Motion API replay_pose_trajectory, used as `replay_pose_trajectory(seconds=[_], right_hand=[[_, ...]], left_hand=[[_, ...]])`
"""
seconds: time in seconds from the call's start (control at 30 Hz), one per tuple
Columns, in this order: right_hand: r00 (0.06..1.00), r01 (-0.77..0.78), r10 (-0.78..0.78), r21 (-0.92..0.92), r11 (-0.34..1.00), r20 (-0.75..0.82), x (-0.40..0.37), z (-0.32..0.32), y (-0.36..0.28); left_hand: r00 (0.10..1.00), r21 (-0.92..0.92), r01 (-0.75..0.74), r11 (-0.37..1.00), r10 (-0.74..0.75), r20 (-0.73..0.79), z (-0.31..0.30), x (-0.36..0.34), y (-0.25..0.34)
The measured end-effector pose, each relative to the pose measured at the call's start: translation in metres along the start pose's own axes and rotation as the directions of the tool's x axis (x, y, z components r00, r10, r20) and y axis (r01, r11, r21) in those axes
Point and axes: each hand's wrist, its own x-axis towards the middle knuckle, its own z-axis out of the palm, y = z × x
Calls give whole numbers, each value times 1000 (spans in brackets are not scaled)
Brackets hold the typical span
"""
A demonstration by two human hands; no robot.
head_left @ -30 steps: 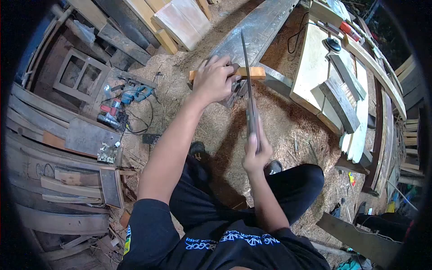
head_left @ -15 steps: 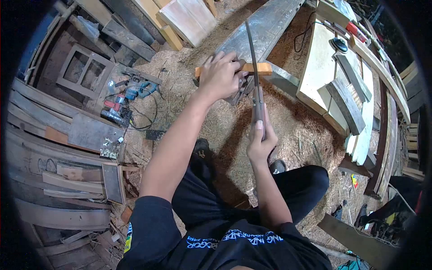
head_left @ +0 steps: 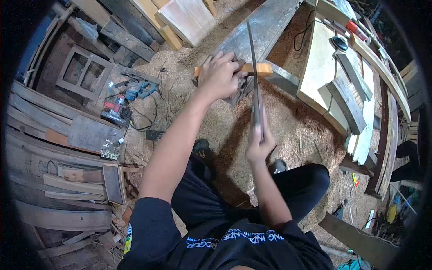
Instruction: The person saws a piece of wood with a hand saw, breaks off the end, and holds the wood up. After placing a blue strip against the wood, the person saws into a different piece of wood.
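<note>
A handsaw (head_left: 255, 72) stands nearly upright in the view, its blade crossing an orange-brown wooden piece (head_left: 263, 69) near that piece's right end. My right hand (head_left: 261, 143) is wrapped round the saw's handle, slightly blurred. My left hand (head_left: 220, 74) lies over the wooden piece and presses it down on a dark support, its fingers curled round the wood. The support is mostly hidden under my left hand. A long grey metal-like board (head_left: 261, 31) extends away behind the wood.
Power tools (head_left: 137, 89) with a cable lie on the left. Pale boards (head_left: 315, 72) carry a black round tool (head_left: 339, 43) and dark wood pieces (head_left: 345, 105) on the right. Planks (head_left: 63, 216) are stacked at the lower left. Part of another person (head_left: 407, 162) shows at the right edge.
My right hand and the saw have shifted slightly down towards me. My left hand stays on the wood. The other person's dark-clothed leg at the right edge has moved up.
</note>
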Motion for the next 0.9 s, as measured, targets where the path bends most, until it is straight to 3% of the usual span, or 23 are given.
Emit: replay_pose_trajectory(seconds=[0.07,0.1,0.13,0.17,0.23,0.27,0.33,0.47,0.53,0.63,0.7,0.77,0.8,0.9], right_hand=[[998,57,-56,47,997,-21,-58,-19,29],[999,-31,30,60,998,29,-86,-34,25],[992,128,-128,-27,991,-12,-95,-39,23],[993,119,-120,-26,993,-11,-98,-44,24],[996,27,-22,-59,998,82,-80,-42,1],[991,131,-133,-81,988,-14,-54,-25,11],[999,-41,41,64,997,12,6,-2,-10],[988,-148,145,78,986,51,57,-2,-46],[937,-216,196,40,976,291,64,-26,-54],[926,-266,235,66,962,296,74,-25,-80],[948,-170,160,12,985,277,85,-23,-101],[941,-244,194,158,957,278,92,-23,-108],[935,-277,224,174,945,275,92,-23,-115],[965,-160,114,190,969,235,88,-23,-100]], left_hand=[[999,-38,-29,999,28,-38,2,0,-2],[996,-73,-59,996,54,-70,3,-1,-3],[996,-72,-53,996,48,-69,4,0,-4],[997,-81,-44,996,38,-71,4,1,-4],[997,-93,-52,994,46,-61,6,-3,-2],[994,-74,-74,994,68,-81,7,-2,-5],[995,-28,-76,997,74,-72,2,-1,-1],[992,-35,-40,999,36,-117,3,5,-2],[991,-73,-72,995,63,-120,2,2,-1],[997,-54,-19,998,15,-76,2,4,1],[987,-9,-56,998,54,-152,4,1,0],[991,-55,-51,997,44,-125,-1,1,3],[974,-43,-104,994,93,-204,0,2,3],[977,-37,-56,998,48,-210,3,-1,4]])
